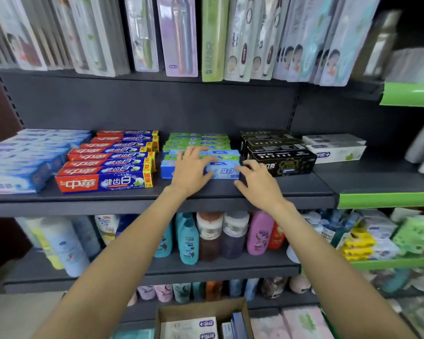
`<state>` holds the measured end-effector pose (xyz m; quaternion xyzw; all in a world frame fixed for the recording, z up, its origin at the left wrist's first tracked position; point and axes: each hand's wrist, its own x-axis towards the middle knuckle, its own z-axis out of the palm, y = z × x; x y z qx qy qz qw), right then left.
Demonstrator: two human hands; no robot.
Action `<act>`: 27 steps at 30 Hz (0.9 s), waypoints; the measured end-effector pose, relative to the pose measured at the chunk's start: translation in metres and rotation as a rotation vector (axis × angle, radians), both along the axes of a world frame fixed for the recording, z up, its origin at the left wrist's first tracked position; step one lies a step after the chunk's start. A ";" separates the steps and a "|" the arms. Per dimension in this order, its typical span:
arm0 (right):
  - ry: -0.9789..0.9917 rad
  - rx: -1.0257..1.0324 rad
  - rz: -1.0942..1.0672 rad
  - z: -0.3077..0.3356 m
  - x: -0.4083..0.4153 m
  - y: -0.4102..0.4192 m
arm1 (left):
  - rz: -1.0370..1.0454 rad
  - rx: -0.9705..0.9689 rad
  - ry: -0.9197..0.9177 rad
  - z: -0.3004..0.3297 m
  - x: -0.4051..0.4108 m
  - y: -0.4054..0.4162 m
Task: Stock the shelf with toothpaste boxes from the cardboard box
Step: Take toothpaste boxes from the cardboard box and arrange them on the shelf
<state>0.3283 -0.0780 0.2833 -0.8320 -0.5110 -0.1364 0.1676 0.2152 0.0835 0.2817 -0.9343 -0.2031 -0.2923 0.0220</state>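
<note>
A light blue toothpaste box (222, 170) lies at the front of the middle stack on the dark shelf (157, 194). My left hand (191, 168) rests on its left half with fingers spread over the top. My right hand (257, 182) touches its right end with fingers straight. Green and blue toothpaste boxes (198, 140) are stacked behind it. The cardboard box (201, 319) stands open on the floor below, with white and blue boxes inside.
Red and blue toothpaste boxes (108, 162) fill the shelf on the left, black boxes (279, 152) and white boxes (335, 148) on the right. Toothbrush packs (181, 35) hang above. Bottles (206, 236) line the lower shelf.
</note>
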 end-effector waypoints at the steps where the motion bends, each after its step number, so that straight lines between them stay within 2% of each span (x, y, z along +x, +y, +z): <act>1: -0.027 0.038 0.015 -0.001 -0.003 -0.005 | -0.014 -0.018 -0.067 -0.001 -0.002 -0.006; 5: -0.075 0.290 0.146 -0.017 -0.028 -0.035 | -0.166 -0.125 -0.358 -0.013 -0.034 -0.053; 9: 0.051 0.373 0.230 -0.060 -0.070 -0.067 | -0.230 -0.361 -0.404 -0.053 -0.078 -0.093; 13: 0.259 0.141 0.246 -0.142 -0.099 -0.091 | -0.151 -0.601 -0.207 -0.125 -0.111 -0.110; 17: 0.446 -0.161 0.193 -0.236 -0.112 -0.112 | 0.061 -0.916 0.187 -0.229 -0.132 -0.110; 19: 0.517 -0.288 0.132 -0.273 -0.114 -0.119 | 0.175 -1.071 0.303 -0.281 -0.140 -0.110; 21: 0.586 -0.416 0.008 -0.301 -0.117 -0.122 | 0.295 -1.228 0.300 -0.321 -0.146 -0.114; 23: 0.593 -0.536 -0.082 -0.332 -0.117 -0.122 | 0.386 -1.304 0.277 -0.351 -0.146 -0.118; 27: 0.648 -0.704 -0.173 -0.390 -0.118 -0.115 | 0.341 -1.358 0.335 -0.399 -0.127 -0.132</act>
